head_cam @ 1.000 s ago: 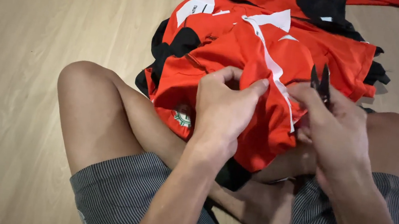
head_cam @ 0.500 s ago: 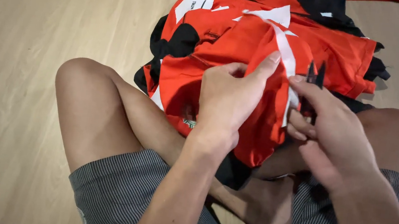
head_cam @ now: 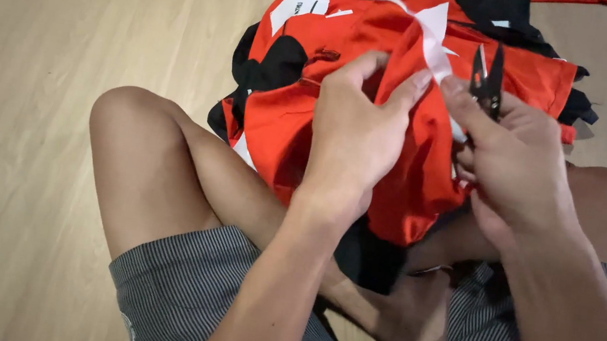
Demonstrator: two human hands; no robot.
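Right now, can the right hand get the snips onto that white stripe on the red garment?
Probably yes. The right hand holds the black snips with their tips up, right beside the white stripe, which the left hand pinches up on the red garment. Nothing lies between blades and stripe.

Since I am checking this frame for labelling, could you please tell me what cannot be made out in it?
- Head view: the handles of the small black thread snips are hidden inside the right hand.
- Head view: the spot on the red, black and white fabric garment gripped by the left hand is covered by its fingers.
- Head view: the garment pile's far end is cut off by the top edge.
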